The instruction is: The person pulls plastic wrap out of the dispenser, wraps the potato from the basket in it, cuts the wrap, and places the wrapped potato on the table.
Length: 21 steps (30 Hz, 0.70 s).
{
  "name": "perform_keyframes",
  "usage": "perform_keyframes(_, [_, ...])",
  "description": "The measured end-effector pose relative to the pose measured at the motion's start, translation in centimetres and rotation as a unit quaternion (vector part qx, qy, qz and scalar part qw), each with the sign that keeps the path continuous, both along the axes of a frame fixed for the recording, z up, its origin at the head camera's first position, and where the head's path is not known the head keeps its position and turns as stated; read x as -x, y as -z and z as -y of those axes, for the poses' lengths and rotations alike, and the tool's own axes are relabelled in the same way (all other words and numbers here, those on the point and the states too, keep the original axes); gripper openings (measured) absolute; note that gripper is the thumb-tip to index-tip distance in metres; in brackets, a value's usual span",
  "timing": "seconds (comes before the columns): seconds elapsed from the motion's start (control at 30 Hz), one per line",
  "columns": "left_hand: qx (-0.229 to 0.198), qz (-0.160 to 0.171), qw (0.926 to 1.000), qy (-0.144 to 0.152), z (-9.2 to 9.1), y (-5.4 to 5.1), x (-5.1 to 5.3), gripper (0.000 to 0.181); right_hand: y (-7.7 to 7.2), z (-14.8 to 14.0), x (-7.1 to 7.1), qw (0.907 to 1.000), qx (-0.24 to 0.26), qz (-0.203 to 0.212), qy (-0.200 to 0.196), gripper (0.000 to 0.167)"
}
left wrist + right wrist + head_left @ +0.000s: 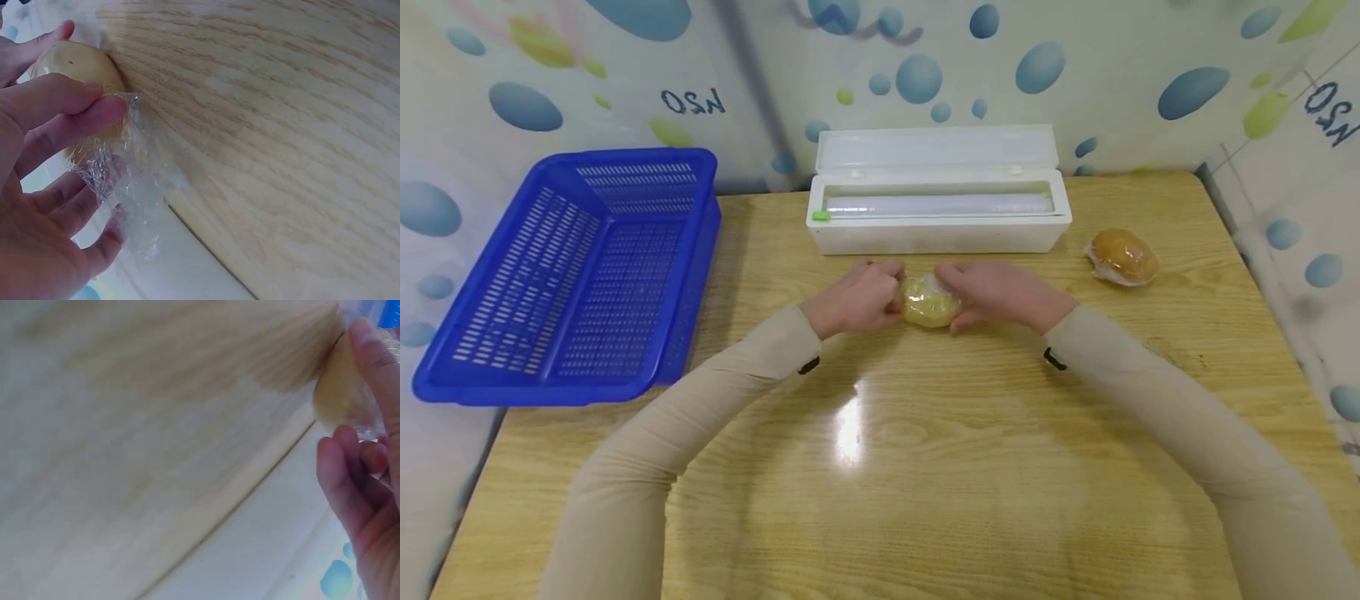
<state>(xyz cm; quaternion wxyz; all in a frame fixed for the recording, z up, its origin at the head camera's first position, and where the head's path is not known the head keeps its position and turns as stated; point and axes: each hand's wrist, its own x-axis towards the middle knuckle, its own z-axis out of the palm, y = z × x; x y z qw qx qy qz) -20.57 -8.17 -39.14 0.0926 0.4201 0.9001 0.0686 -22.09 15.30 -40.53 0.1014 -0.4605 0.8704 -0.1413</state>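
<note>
A pale yellow potato (928, 302) wrapped in shiny cling film lies between both hands, just in front of the white film box. At its left end, my left hand (867, 296) pinches the film between thumb and forefinger. Crumpled loose film (140, 187) hangs from those fingers in the left wrist view, across the other fingers. My right hand (1007, 292) holds the potato's right side, thumb nearer me and fingers over the far side. In the right wrist view the potato (340, 394) is partly hidden behind a finger.
Behind the hands, the white cling film box (936, 237) stands with its lid raised and a roll inside. A film-wrapped, orange-brown rounded item (1123, 257) lies at the right. On the left is a blue plastic basket (688, 333). Walls border the wooden table (925, 500) behind and right.
</note>
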Motion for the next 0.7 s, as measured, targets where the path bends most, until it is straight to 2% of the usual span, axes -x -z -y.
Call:
perform_keyframes(0.07, [0.000,-0.001,1.0000,0.001,0.0,0.0,0.0,0.020,-0.1,0.0,0.0,0.9988,-0.016,-0.039,-0.024,0.059])
perform_keyframes(0.13, [-0.001,-0.002,1.0000,0.002,0.1,0.0,0.1,0.019,-0.3,0.1,0.1,0.9986,-0.018,-0.041,-0.028,0.059])
perform_keyframes(0.37, [-0.004,0.001,0.9999,0.010,0.2,0.1,0.2,0.017,-1.1,0.5,0.1,0.9979,-0.036,0.044,0.030,0.070])
perform_keyframes(0.5, [-0.003,0.000,0.9999,0.015,0.0,-0.1,0.1,0.018,-1.5,1.2,0.2,0.9949,-0.073,0.060,0.036,0.055])
perform_keyframes(0.6, [0.002,-0.004,0.9998,0.018,-0.2,-0.3,0.0,0.017,-1.8,1.7,0.2,0.9932,-0.107,0.041,0.020,0.054])
perform_keyframes(0.7, [0.007,-0.012,0.9996,0.022,-0.5,-0.6,-0.1,0.016,-2.0,2.0,0.1,0.9911,-0.133,-0.001,-0.004,0.058])
